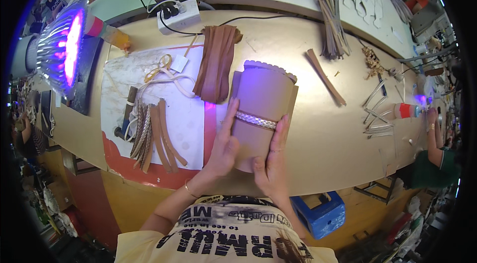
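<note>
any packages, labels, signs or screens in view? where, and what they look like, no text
No screens or signs that I can make out.
Small white tag: on the white sheet, left of the brown strip bundle; squarish.
Two bottles, orange-capped: one beside the purple lamp, one far right; labels unclear.
Hands press a tan piece, which shows no label.

Braided strip [255,120] across tan leather piece [262,101]
</note>
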Demonstrator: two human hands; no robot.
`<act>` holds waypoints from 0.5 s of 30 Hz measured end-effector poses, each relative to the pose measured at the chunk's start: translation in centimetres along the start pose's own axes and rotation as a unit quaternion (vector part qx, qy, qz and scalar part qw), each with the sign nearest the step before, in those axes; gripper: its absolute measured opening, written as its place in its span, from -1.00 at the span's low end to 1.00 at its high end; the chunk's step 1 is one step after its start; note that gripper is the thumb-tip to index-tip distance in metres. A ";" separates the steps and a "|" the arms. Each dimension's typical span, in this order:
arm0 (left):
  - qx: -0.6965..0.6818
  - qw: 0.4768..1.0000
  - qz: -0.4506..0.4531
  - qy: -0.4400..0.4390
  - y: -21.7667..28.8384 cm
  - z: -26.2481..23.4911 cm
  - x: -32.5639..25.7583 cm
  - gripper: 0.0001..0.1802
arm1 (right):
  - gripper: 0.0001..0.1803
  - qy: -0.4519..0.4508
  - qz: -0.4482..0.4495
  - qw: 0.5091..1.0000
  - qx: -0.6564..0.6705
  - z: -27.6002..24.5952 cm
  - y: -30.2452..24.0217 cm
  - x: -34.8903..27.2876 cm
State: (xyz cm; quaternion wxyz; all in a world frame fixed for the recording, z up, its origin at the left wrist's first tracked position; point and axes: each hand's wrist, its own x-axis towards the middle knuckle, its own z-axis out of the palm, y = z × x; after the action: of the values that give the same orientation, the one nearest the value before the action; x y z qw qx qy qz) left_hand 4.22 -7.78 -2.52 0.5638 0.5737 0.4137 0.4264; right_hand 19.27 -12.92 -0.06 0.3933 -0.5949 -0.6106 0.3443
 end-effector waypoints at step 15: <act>0.187 0.981 0.046 0.017 -1.3 -1.3 0.7 -0.38 | -0.23 0.128 -0.155 0.970 -0.137 -3.6 -2.2 2.5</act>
State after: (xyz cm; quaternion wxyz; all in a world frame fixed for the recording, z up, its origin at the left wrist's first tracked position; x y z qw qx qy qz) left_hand 3.17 -6.68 -3.83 0.4190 0.6799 0.4691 0.3770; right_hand 21.51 -10.77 3.71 0.4315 -0.5804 -0.6814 0.1128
